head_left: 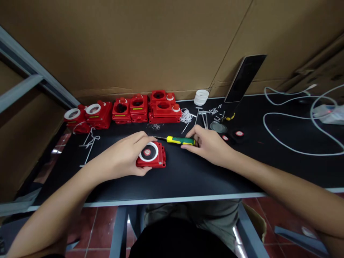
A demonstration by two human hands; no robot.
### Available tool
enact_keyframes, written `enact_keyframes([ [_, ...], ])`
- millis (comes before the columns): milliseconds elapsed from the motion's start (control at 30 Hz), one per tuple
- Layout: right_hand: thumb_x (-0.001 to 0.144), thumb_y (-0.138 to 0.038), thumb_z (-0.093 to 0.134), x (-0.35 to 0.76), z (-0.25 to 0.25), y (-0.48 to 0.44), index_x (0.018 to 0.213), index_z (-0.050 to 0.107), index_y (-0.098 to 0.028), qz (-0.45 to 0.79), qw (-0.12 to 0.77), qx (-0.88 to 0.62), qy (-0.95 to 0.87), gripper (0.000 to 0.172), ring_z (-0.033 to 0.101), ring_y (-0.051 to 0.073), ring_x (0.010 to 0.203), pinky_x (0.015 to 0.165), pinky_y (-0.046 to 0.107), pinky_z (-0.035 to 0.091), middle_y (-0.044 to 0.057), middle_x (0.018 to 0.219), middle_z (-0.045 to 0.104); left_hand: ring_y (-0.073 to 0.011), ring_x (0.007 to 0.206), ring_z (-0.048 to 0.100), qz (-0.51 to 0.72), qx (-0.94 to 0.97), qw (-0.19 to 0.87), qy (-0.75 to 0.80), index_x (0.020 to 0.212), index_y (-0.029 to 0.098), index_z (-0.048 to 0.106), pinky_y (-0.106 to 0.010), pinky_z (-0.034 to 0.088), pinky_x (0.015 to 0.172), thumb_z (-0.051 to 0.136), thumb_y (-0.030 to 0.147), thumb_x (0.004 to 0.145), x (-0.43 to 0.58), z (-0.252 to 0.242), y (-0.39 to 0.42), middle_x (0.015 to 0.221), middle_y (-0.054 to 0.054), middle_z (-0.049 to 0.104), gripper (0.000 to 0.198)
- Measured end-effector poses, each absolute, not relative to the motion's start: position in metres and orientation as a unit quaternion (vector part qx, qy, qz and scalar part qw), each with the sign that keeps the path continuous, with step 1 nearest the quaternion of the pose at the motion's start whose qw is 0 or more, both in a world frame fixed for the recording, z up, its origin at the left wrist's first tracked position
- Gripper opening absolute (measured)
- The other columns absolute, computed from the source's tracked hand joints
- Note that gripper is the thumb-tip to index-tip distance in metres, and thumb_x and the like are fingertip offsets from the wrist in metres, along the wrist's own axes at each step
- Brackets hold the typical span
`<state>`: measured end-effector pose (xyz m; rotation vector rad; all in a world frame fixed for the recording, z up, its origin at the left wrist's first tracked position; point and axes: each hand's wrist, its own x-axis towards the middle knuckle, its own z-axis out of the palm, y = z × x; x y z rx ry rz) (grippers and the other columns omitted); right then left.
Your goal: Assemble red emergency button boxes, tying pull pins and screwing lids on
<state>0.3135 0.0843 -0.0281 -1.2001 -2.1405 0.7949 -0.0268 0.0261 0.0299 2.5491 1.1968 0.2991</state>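
Note:
A red square box (pixel 152 156) with a white ring and black disc on its lid lies on the black table (pixel 188 175). My left hand (pixel 125 154) is wrapped round its left side, fingers over the top edge. My right hand (pixel 208 143) grips the rear end of a green and yellow screwdriver (pixel 179 140), whose thin metal tip points left and reaches the box's upper edge near my left fingertips.
Several red housings (pixel 139 109) line the back edge, with a stack of white rings (pixel 201 97), loose screws and metal pins (pixel 204 116) beside them. A phone (pixel 245 78) leans on the cardboard wall. White cables (pixel 295 118) loop at right. Small red discs (pixel 239 133) lie nearby.

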Motion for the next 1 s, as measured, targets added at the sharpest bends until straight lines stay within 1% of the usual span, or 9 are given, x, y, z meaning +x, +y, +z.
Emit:
enact_keyframes([
  [100, 0.088, -0.037, 0.097, 0.315, -0.022, 0.085, 0.100, 0.070, -0.028, 0.268, 0.242, -0.437, -0.824, 0.031, 0.066, 0.023, 0.066, 0.066, 0.036, 0.045, -0.002, 0.074, 0.066, -0.0319, 0.130, 0.078, 0.104, 0.885, 0.170, 0.421, 0.159, 0.022, 0.062, -0.042, 0.063, 0.114, 0.081, 0.043, 0.105, -0.023, 0.029, 0.025, 0.146, -0.013, 0.074, 0.061],
  [200, 0.092, -0.042, 0.093, 0.327, -0.008, 0.094, 0.101, 0.073, -0.029, 0.245, 0.235, -0.435, -0.834, 0.026, 0.063, 0.025, 0.067, 0.069, 0.038, 0.045, 0.000, 0.076, 0.066, -0.0321, 0.129, 0.079, 0.103, 0.876, 0.190, 0.431, 0.157, 0.022, 0.062, -0.042, 0.064, 0.112, 0.082, 0.042, 0.104, -0.020, 0.030, 0.023, 0.146, -0.013, 0.075, 0.060],
  [267, 0.102, -0.046, 0.081, 0.345, 0.002, 0.109, 0.100, 0.074, -0.029, 0.212, 0.256, -0.446, -0.831, 0.018, 0.065, 0.027, 0.072, 0.071, 0.041, 0.045, 0.003, 0.081, 0.069, -0.0306, 0.124, 0.080, 0.103, 0.871, 0.206, 0.434, 0.157, 0.023, 0.063, -0.041, 0.065, 0.110, 0.083, 0.040, 0.102, -0.018, 0.031, 0.023, 0.141, -0.011, 0.075, 0.061],
  [333, 0.108, -0.043, 0.070, 0.369, 0.008, 0.131, 0.095, 0.074, -0.029, 0.117, 0.303, -0.468, -0.822, 0.020, 0.067, 0.028, 0.077, 0.077, 0.044, 0.049, 0.007, 0.087, 0.073, -0.0287, 0.120, 0.080, 0.107, 0.869, 0.219, 0.431, 0.155, 0.022, 0.064, -0.039, 0.065, 0.108, 0.084, 0.037, 0.101, -0.017, 0.031, 0.023, 0.137, -0.010, 0.074, 0.060],
  [433, 0.105, -0.036, 0.070, 0.407, 0.002, 0.167, 0.096, 0.078, -0.028, 0.044, 0.303, -0.501, -0.809, 0.014, 0.066, 0.027, 0.080, 0.081, 0.045, 0.052, 0.009, 0.093, 0.077, -0.0275, 0.116, 0.080, 0.122, 0.869, 0.225, 0.424, 0.150, 0.022, 0.065, -0.037, 0.066, 0.105, 0.087, 0.034, 0.097, -0.015, 0.026, 0.024, 0.133, -0.008, 0.073, 0.059],
  [533, 0.098, -0.032, 0.076, 0.429, -0.016, 0.193, 0.090, 0.080, -0.026, 0.048, 0.276, -0.508, -0.815, 0.011, 0.065, 0.026, 0.079, 0.083, 0.046, 0.054, 0.010, 0.093, 0.076, -0.0276, 0.113, 0.080, 0.139, 0.870, 0.225, 0.417, 0.147, 0.023, 0.066, -0.037, 0.066, 0.103, 0.092, 0.034, 0.093, -0.012, 0.019, 0.025, 0.131, -0.007, 0.073, 0.061],
  [700, 0.093, -0.021, 0.079, 0.433, -0.041, 0.210, 0.086, 0.079, -0.027, 0.054, 0.242, -0.522, -0.816, 0.009, 0.069, 0.029, 0.085, 0.089, 0.051, 0.056, 0.011, 0.098, 0.078, -0.0276, 0.113, 0.079, 0.151, 0.865, 0.238, 0.416, 0.145, 0.022, 0.067, -0.039, 0.066, 0.102, 0.090, 0.039, 0.096, -0.004, 0.014, 0.022, 0.131, -0.008, 0.073, 0.057],
  [867, 0.091, -0.027, 0.083, 0.436, -0.047, 0.215, 0.088, 0.080, -0.027, 0.042, 0.217, -0.543, -0.810, 0.004, 0.068, 0.029, 0.082, 0.080, 0.048, 0.055, 0.011, 0.094, 0.080, -0.0257, 0.112, 0.081, 0.160, 0.865, 0.238, 0.412, 0.142, 0.023, 0.068, -0.035, 0.066, 0.097, 0.087, 0.036, 0.097, 0.000, 0.016, 0.019, 0.131, -0.007, 0.074, 0.052],
  [1000, 0.096, -0.040, 0.079, 0.440, -0.049, 0.215, 0.090, 0.081, -0.029, 0.033, 0.213, -0.542, -0.812, 0.013, 0.070, 0.032, 0.086, 0.079, 0.050, 0.057, 0.012, 0.098, 0.081, -0.0246, 0.112, 0.081, 0.164, 0.866, 0.229, 0.413, 0.145, 0.023, 0.067, -0.034, 0.065, 0.094, 0.088, 0.034, 0.096, 0.001, 0.017, 0.014, 0.130, -0.006, 0.075, 0.054],
])
